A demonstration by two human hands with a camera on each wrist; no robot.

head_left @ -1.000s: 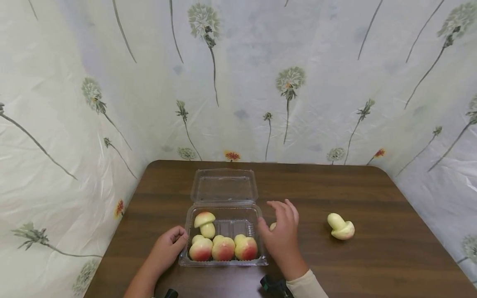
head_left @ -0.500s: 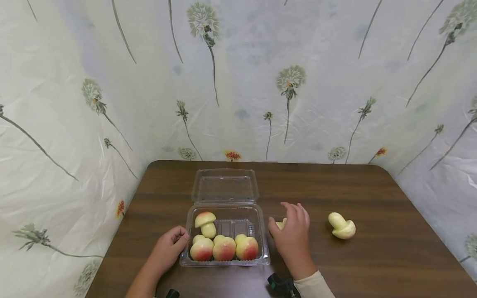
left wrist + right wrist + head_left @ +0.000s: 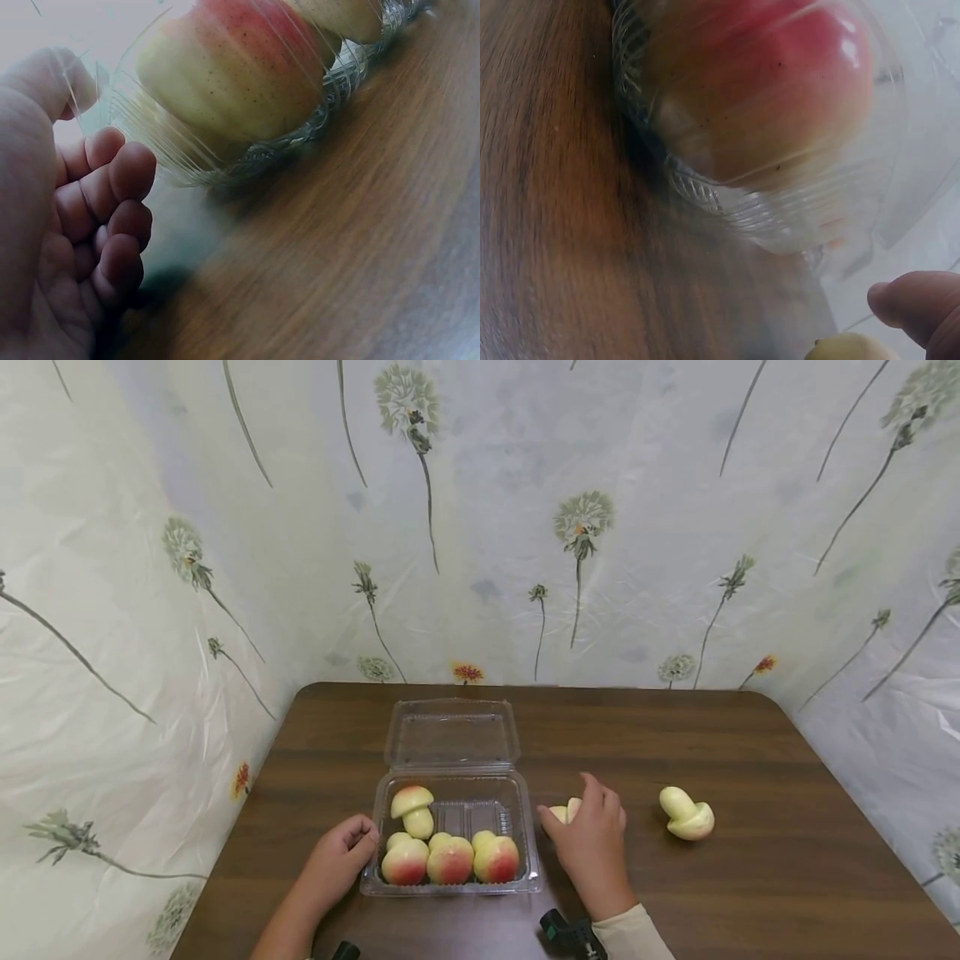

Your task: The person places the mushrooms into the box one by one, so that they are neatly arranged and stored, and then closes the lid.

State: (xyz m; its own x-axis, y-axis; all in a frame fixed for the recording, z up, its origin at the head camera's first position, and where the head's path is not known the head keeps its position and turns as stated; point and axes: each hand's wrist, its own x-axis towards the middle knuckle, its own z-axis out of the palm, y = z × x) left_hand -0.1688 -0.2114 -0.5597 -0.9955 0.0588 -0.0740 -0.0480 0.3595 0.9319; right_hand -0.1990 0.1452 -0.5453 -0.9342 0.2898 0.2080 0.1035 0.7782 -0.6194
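A clear hinged plastic box (image 3: 534, 878) stands on the table with its lid (image 3: 452, 735) folded back. Three yellow mushrooms with red-blushed caps fill its front row, among them a middle mushroom (image 3: 450, 860); another mushroom (image 3: 413, 806) lies at the back left. My left hand (image 3: 343, 853) rests at the box's left side with its fingers curled in, seen beside the wall in the left wrist view. Right of the box, my right hand (image 3: 596, 847) curls its thumb and fingers round a pale yellow mushroom (image 3: 560, 812), mostly hidden; only its edge shows in the right wrist view.
Farther right on the brown table (image 3: 787, 860), a loose mushroom (image 3: 686, 815) lies on its side. Sheeting with a dandelion print (image 3: 585, 518) hangs behind and beside the table. A dark device (image 3: 570, 935) is at the right wrist.
My right hand has moved right, away from the box's right edge, and its fingers have drawn in round the pale mushroom, which shows more. The left hand stays put.
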